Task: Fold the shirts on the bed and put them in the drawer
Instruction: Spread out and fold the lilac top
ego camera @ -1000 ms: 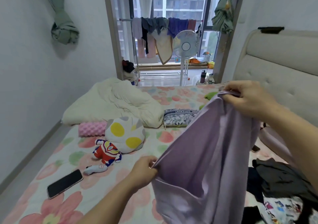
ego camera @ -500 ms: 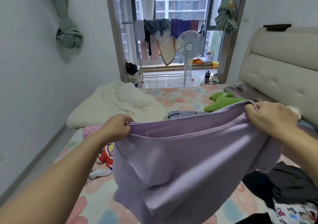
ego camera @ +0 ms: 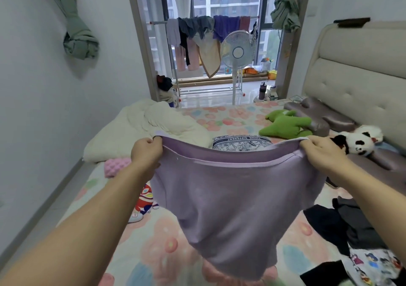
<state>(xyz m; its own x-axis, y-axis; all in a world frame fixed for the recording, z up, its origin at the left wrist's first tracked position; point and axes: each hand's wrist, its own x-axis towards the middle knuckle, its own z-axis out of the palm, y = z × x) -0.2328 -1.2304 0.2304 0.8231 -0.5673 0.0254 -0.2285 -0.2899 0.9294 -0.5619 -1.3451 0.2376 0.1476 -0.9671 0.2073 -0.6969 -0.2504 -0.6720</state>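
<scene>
Lilac shirt (ego camera: 230, 202) is held up over the bed (ego camera: 167, 248) at centre view, spread wide by its top edge. The body hangs down. The lower hem is blurred, so I cannot tell whether it touches the floral sheet.

Left hand (ego camera: 146, 151), at 9 o'clock of the shirt, has its fingers curled and pinches the top corner. Right hand (ego camera: 323, 154), at 3 o'clock, grips the opposite corner the same way. The edge between them is fairly taut, with a slight sag mid-span.

Progress, as judged: early.
- This shirt is opened out, with no fold in it yet.
- A heap of dark clothes (ego camera: 351, 226) lies loose on the bed at 4 o'clock of the shirt.
- A cartoon-print garment (ego camera: 377, 266) lies just beside the heap at 5 o'clock, also unfolded.
- No folded stack is in view, and neither is the drawer.

Left to do: fold this shirt, work through the heap, then carry everything to the drawer.

Also on the bed:
- cream duvet (ego camera: 153, 130) at 11 o'clock
- printed pouch (ego camera: 241, 142) at 12, just behind the shirt's top edge
- green plush (ego camera: 285, 125) at 1
- panda plush (ego camera: 360, 141) at 2, near the right hand
- pink cushion (ego camera: 116, 166) at 9
- toy figure (ego camera: 145, 200) at 8, partly hidden by the left forearm
</scene>
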